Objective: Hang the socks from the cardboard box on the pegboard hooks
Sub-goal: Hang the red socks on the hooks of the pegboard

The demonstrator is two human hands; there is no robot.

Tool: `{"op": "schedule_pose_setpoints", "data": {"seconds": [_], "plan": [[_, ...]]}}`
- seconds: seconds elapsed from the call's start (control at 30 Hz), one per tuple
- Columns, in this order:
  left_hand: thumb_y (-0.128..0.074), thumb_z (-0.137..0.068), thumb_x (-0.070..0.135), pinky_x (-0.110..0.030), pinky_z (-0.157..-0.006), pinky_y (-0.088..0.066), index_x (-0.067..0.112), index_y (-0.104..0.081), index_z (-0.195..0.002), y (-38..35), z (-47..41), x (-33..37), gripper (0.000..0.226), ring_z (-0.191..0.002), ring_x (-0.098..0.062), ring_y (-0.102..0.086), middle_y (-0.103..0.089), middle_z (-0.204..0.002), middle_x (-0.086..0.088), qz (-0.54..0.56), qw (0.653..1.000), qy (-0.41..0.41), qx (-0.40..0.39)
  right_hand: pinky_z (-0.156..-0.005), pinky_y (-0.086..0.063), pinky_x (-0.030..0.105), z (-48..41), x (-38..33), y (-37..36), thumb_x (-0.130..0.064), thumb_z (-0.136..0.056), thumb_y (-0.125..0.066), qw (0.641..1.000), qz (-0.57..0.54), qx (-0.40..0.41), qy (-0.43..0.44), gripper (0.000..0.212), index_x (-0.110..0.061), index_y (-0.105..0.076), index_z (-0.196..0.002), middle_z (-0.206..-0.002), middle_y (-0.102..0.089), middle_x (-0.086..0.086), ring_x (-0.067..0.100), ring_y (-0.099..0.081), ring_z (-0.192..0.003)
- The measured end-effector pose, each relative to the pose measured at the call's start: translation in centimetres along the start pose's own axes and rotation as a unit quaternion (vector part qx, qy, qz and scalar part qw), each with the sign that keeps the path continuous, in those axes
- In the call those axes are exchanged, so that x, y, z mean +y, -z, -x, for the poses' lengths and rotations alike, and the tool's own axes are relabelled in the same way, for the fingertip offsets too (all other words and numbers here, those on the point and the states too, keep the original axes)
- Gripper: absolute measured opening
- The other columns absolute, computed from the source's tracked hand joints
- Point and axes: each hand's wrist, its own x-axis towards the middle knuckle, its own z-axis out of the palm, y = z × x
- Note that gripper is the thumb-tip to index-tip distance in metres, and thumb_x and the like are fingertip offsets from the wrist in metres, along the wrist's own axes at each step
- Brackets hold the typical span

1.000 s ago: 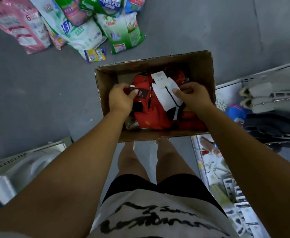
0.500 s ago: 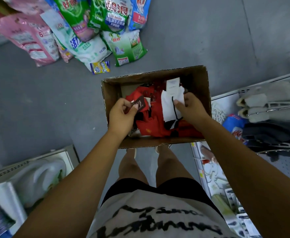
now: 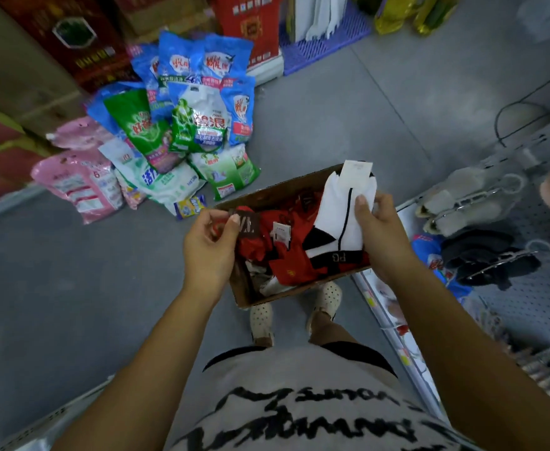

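Left hand [image 3: 210, 247]: fingers curled, with the thumb [image 3: 231, 224] and forefinger closed in a pinch on a brown tag [image 3: 247, 222]. The tag sits at the upper end of a red sock, at the box's left rim.
Right hand [image 3: 384, 229]: fingers are wrapped behind a white sock [image 3: 334, 209] and the thumb is pressed flat on its front, with no gap between thumb and fabric.
White sock: has a black heel and a thin black stripe, and is held upright over the box's right half. A white card [image 3: 357, 170] is at its top edge. A black band lettered "PG" at its lower end is just over the red socks.
Red socks [image 3: 291, 266]: piled loose in the box between the two hands, with a small white label [image 3: 281, 231] lying on them.
Box [image 3: 240, 289]: brown cardboard, open-topped, just ahead of the person's shoes [image 3: 262, 320].
Pegboard [image 3: 540, 297]: pale perforated panel at the right, beside the right forearm and well apart from the white sock.
Hooks [image 3: 508, 255]: metal prongs project from the pegboard. The upper ones carry beige items [image 3: 462, 190], a lower one dark items [image 3: 482, 252].
Bags [image 3: 185, 135]: detergent packs heaped on the grey floor [image 3: 72, 288], beyond the box and to its left.
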Motion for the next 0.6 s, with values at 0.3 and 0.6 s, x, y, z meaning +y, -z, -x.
{"op": "schedule_pose_setpoints", "data": {"seconds": [0.3, 0.6], "plan": [[-0.063, -0.099, 0.016, -0.022, -0.073, -0.053, 0.026, -0.063, -0.087, 1.4, 0.0, 2.7, 0.015, -0.076, -0.004, -0.064, -0.068, -0.082, 0.004, -0.02, 0.993, -0.108, -0.035, -0.09, -0.058, 0.051, 4.8, 1.3, -1.2, -0.053, -0.083, -0.069, 0.996, -0.081, 0.046, -0.017, 0.046, -0.033, -0.045, -0.118, -0.115, -0.065, -0.004, 0.022, -0.068, -0.104], [-0.058, -0.102, 0.024, -0.058, -0.082, -0.059, 0.037, -0.061, -0.085, 5.2, -3.1, -1.7, 0.021, -0.087, -0.022, -0.068, -0.069, -0.089, 0.0, -0.026, 0.998, -0.019, 0.055, -0.089, -0.058, 0.043, 2.8, 4.7, -3.8, -0.017, -0.095, -0.066, 0.996, 0.077, -0.035, -0.031, 0.062, -0.023, -0.027, -0.142, -0.131, -0.057, 0.006, 0.026, -0.062, -0.113]]}}
